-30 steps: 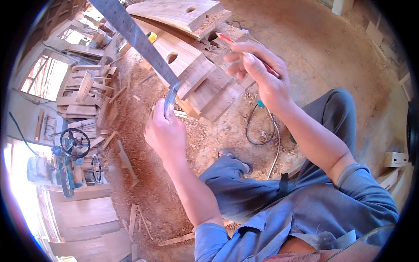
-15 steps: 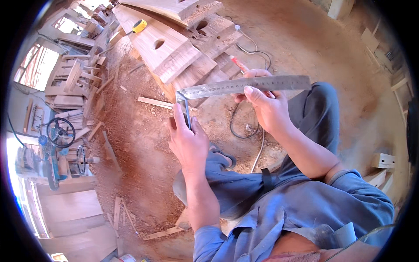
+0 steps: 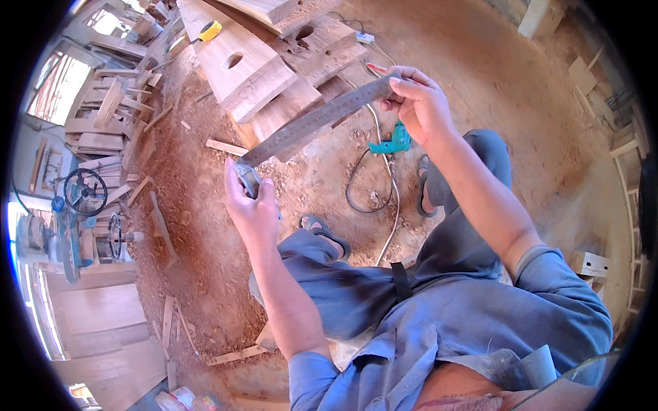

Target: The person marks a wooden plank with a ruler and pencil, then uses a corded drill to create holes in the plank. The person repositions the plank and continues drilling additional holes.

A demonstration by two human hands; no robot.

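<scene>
Carpenter's square is held up in the air between the person's two hands, its blade slanting from the lower left to the upper right, over the sawdust-strewn floor and in front of the near ends of some boards. It is grey metal, the blade long, flat and dull; its fine markings are too small to make out.

The left hand is closed around the short stock at the lower end, index finger stretched up beside the corner, thumb on the opposite side. Its forearm rises steeply from the lower edge. The right hand pinches the far end of the blade between thumb and curled fingers, its forearm reaching up and inward from a blue sleeve. A red pencil juts out beyond those fingers; it seems tucked in the same grip, though most of it is hidden.

Beyond the blade lies a stack of pale boards, some with oval holes; the blade covers part of its lower end. A yellow tape measure sits on the board at left. Below the right hand, a teal power drill lies on the floor near a looping cable. Farther left stands a machine with a dark handwheel.
</scene>
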